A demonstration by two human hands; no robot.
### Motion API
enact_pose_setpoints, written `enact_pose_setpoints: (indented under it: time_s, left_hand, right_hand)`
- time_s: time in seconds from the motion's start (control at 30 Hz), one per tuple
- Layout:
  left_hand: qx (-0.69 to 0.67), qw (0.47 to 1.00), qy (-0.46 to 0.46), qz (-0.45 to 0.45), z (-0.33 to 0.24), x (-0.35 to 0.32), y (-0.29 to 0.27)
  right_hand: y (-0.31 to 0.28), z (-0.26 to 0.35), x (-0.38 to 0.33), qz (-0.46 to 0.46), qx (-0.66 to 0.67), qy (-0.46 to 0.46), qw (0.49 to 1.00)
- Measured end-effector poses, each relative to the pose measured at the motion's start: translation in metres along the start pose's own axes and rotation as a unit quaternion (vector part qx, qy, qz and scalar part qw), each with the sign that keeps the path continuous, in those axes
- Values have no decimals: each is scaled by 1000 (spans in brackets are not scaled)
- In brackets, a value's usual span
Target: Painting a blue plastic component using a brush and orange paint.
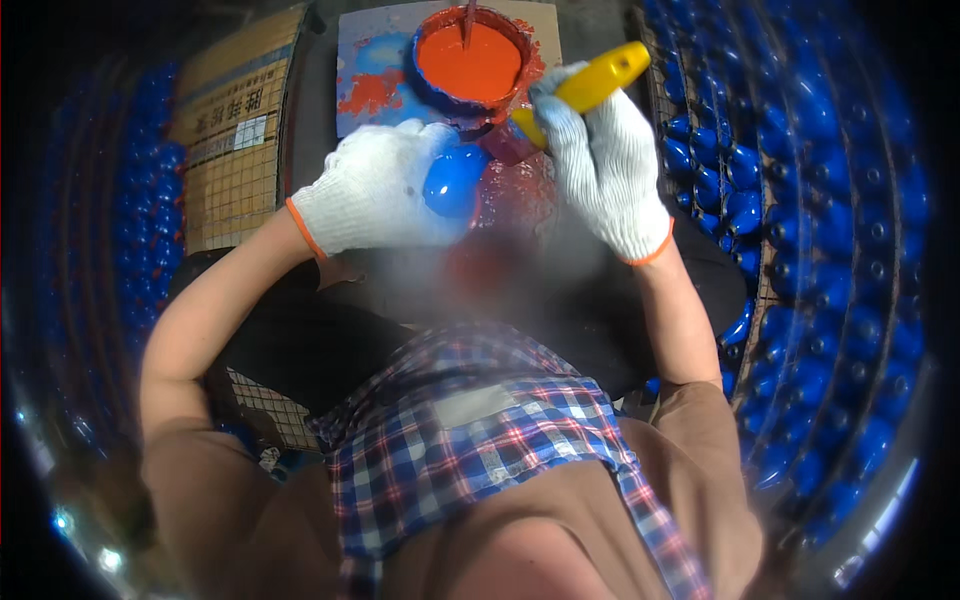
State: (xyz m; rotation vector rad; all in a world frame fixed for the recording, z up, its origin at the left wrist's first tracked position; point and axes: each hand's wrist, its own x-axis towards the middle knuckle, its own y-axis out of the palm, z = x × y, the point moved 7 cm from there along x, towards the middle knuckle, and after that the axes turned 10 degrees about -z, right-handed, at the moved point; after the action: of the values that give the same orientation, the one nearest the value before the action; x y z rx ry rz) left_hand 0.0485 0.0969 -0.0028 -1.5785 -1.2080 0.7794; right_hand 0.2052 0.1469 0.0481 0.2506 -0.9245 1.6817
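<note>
L hand (375, 190) grips blue bulb (452, 182), R hand (605, 165) yellow-handled brush (585, 88), paint pot (470, 60) just beyond

Dim light is falling on a dark, paint-spattered bench (330, 90), while a wire-mesh rack (235, 180) with cardboard is standing at the far left and rows of glossy blue pieces (800, 200) are filling wire racks along the right.

White knit gloves with orange cuffs, bare forearms, brown top, blue-red plaid apron
</note>
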Motion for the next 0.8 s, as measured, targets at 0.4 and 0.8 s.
enact_pose_setpoints:
  time_s: [0.4, 0.8]
  left_hand:
    - [-684, 669, -241, -164, 15, -36, 55]
    - [-912, 322, -234, -102, 1, -23, 64]
  right_hand:
    - [0, -61, -74, -150, 296, 161, 930]
    - [-17, -77, -105, -265, 315, 294, 863]
